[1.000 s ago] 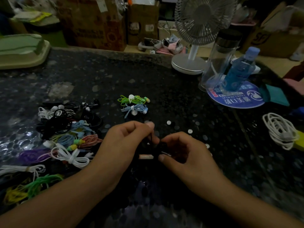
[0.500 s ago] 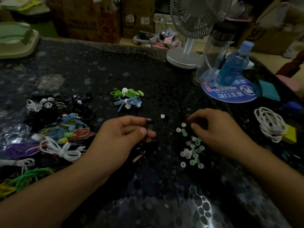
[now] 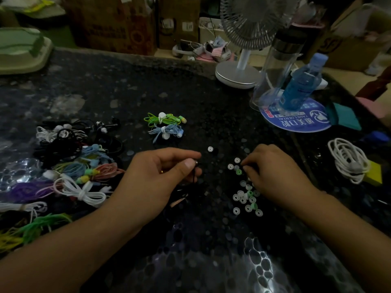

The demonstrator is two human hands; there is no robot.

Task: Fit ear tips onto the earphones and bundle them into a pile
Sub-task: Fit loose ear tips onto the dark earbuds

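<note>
My left hand (image 3: 160, 176) pinches a black earphone (image 3: 195, 166) between thumb and forefinger, its dark cable hanging down toward the table. My right hand (image 3: 273, 172) is curled over a scatter of several white and green ear tips (image 3: 246, 197), fingertips down among the upper ones; whether it holds a tip is hidden. One white ear tip (image 3: 210, 149) lies apart, farther back. Two tied bundles, a green earphone bundle (image 3: 164, 119) and a light blue earphone bundle (image 3: 166, 132), lie together behind my hands.
A tangle of loose earphones (image 3: 69, 161) in many colours covers the table's left side. At the right lie a coiled white cable (image 3: 347, 159), a round blue mat (image 3: 296, 119) with a blue bottle (image 3: 300, 83), a clear tumbler (image 3: 275, 66) and a desk fan (image 3: 243, 60).
My hands, joined on the earphone a second ago, have parted. The right one moved right onto the ear tips and has crept slightly toward the upper ones; the left keeps the earphone.
</note>
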